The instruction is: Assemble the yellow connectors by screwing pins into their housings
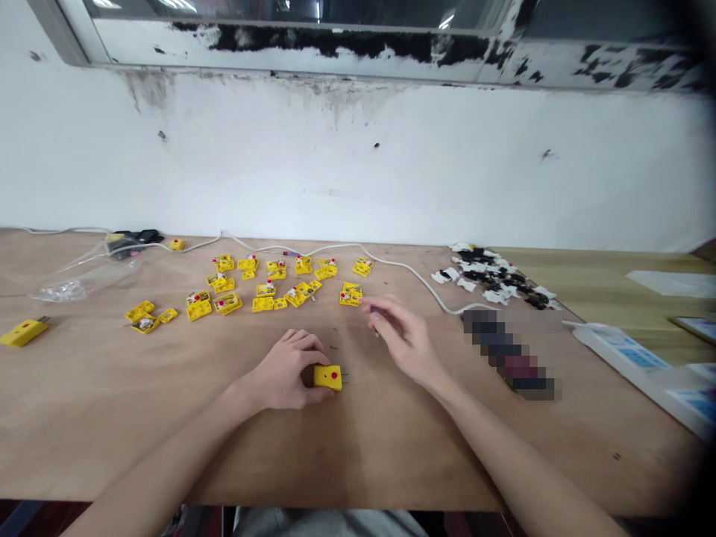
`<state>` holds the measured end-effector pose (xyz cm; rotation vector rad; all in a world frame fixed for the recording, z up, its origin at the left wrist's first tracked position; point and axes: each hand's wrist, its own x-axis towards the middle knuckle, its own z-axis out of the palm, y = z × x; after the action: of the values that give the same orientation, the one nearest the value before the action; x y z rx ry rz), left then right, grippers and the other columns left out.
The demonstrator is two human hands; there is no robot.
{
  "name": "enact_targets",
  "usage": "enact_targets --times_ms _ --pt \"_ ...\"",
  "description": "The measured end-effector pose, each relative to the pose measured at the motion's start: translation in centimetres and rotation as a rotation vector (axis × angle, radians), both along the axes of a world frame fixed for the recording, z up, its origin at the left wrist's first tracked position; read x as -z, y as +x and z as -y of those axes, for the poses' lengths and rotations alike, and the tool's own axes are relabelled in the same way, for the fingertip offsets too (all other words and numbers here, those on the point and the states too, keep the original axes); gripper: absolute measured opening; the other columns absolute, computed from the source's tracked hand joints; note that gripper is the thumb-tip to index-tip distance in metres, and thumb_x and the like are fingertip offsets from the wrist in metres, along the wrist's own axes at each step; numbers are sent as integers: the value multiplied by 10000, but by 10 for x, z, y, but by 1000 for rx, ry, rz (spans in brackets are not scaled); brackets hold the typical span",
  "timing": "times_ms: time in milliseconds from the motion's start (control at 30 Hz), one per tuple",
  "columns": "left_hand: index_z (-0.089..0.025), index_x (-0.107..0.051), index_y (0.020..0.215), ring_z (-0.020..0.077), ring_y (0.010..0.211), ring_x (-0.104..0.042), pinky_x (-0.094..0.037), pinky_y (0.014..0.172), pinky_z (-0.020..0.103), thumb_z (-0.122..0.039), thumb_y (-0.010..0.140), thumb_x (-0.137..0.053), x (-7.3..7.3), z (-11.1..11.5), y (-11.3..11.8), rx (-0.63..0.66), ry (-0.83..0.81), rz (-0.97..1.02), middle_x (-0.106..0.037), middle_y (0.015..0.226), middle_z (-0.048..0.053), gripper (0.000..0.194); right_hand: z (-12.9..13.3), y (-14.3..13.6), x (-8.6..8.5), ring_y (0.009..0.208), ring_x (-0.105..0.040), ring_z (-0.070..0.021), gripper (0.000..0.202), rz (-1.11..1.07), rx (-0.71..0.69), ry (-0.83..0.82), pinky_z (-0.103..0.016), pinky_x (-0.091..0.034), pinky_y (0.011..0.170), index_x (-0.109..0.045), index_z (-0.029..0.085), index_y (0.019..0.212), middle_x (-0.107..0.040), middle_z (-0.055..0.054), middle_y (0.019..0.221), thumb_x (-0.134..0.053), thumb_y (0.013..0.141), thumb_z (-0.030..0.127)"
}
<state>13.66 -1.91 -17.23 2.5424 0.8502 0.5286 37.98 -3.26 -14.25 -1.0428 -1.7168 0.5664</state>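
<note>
My left hand (294, 373) grips a small yellow plug-like box (327, 377) between thumb and fingers, low over the middle of the table. The box has a red button on top and metal pins pointing right. To its upper right, my right hand (400, 335) has thumb and fingers pinched around a small dark purple thing that I cannot make out. Its fingertips are close to an opened yellow case (351, 294) with a red button. Several more opened yellow cases with white and red parts, such as one yellow case (227, 303), lie in loose rows beyond my left hand.
A closed yellow plug (23, 333) lies at the far left, near a clear plastic bag (83, 280). White cable (403, 265) runs along the back. Black and white pieces (492, 276) are heaped at the back right. A white power strip (643, 373) lies on the right.
</note>
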Motion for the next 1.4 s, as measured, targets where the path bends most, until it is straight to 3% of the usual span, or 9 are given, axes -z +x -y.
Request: enact_targets --times_ms 67,167,300,767,967,1033,1133,1233,1400 --pt "-266 -731 1041 209 939 -572 -379 872 363 -474 774 -753 1 0 0 -10 19 -23 -660 984 26 339 5 2 -3 839 -617 -161 282 269 -120 -111 -292 -488 738 -694 237 1149 -616 -59 997 -466 1019 339" --pt "-272 -727 1061 206 915 -575 -366 858 365 -496 803 -729 1 0 0 -4 42 -50 -652 929 21 342 15 -2 1 777 -615 -163 429 596 -209 -269 -278 -456 684 -655 242 1212 -614 -50 1041 -697 868 495" --pt "-267 -722 1062 199 906 -583 -356 876 372 -471 828 -708 -2 1 -1 10 81 -46 -653 921 19 311 20 -10 13 721 -601 -149 386 724 -219 -341 -246 -396 613 -679 233 1067 -619 -9 941 -783 795 486" --pt "-225 -684 1104 203 903 -610 -384 939 406 -406 904 -619 -7 4 -5 48 251 0 -670 939 46 277 18 -14 20 676 -568 -126 270 690 -159 -274 -229 -341 605 -702 214 852 -588 21 800 -811 753 440" --pt "-238 -669 1176 234 963 -622 -396 950 420 -443 896 -627 -12 -14 -24 -132 287 -15 -699 1026 63 350 16 -8 17 712 -588 -150 470 678 -227 -303 -244 -387 626 -738 254 1072 -608 9 829 -811 728 567" --pt "-244 -688 1139 257 1000 -620 -397 938 426 -462 882 -633 -8 -22 -31 -175 275 -85 -704 1037 69 342 14 -3 14 747 -599 -165 500 648 -255 -303 -259 -430 654 -690 248 1216 -614 -14 876 -730 824 555" --pt "-240 -722 1050 269 988 -613 -408 914 425 -453 867 -637 -3 -29 -36 -214 272 -160 -690 992 77 293 10 6 11 894 -617 -183 392 533 -231 -253 -315 -493 819 -588 237 1367 -618 -62 1013 -468 1020 373" --pt "-237 -701 1141 286 1018 -592 -405 933 446 -387 853 -642 -3 -27 -35 -239 290 -171 -664 1063 90 331 4 16 10 1007 -612 -192 406 372 -161 -173 -386 -487 952 -567 238 1386 -627 -77 1086 -359 1038 242" --pt "-309 -698 1184 259 1114 -548 -402 975 424 -238 882 -593 -9 -19 -26 -71 260 -90 -606 1230 64 328 -2 18 12 853 -660 -171 324 36 -26 -100 -316 -566 725 -647 232 1272 -675 -75 1091 -556 973 315"
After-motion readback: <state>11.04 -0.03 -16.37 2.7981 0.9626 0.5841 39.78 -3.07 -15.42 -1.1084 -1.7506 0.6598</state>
